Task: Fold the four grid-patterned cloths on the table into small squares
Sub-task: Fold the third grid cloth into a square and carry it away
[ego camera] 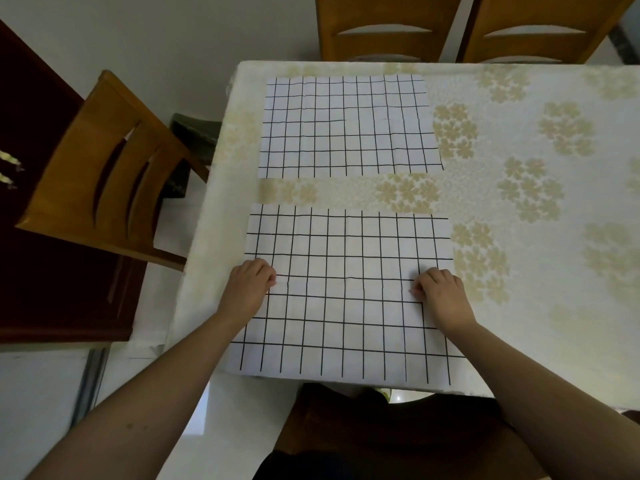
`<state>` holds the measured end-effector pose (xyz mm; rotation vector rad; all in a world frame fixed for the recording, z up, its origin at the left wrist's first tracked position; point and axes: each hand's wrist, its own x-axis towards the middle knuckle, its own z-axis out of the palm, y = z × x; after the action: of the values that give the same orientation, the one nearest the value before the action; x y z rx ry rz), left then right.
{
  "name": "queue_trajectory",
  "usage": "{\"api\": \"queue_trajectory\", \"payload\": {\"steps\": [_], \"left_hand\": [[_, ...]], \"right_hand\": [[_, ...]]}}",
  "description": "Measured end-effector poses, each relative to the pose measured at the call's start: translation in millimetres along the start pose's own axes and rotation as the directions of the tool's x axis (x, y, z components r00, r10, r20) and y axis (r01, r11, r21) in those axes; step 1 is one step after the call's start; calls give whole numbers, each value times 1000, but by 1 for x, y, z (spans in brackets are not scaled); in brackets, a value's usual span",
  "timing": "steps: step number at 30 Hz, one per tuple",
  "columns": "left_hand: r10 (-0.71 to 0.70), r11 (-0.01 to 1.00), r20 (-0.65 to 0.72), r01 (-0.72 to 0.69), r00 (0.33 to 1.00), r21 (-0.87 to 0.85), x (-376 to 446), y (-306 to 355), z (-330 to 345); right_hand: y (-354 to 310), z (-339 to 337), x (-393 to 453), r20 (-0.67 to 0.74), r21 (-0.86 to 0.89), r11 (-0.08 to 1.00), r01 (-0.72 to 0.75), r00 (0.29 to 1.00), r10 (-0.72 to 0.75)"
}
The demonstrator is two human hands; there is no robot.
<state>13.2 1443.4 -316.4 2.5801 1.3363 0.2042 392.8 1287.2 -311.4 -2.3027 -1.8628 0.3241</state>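
Hands (251, 282) (440, 289) pinch near cloth (346, 306) at its side edges.

- No words, labels, brands or numbers to read anywhere from where I stand.
- The near grid cloth (346, 292) carries only black lines on white, no print.
- The far grid cloth (348, 128) is the same: a plain grid, no lettering.
- The counter (536, 140) cover shows pale flower patterns, no writing.
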Motion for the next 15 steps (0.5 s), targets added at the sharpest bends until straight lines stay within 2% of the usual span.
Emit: {"api": "queue_trajectory", "payload": {"steps": [6, 15], "left_hand": [[0, 1000, -11, 1, 1000, 12, -4, 0, -10], [114, 991, -37, -111, 993, 78, -5, 3, -23]], "right_hand": [[-7, 0, -2, 17, 35, 999, 31, 999, -31], [-9, 4, 4, 16, 17, 1000, 2, 1000, -3]]}}
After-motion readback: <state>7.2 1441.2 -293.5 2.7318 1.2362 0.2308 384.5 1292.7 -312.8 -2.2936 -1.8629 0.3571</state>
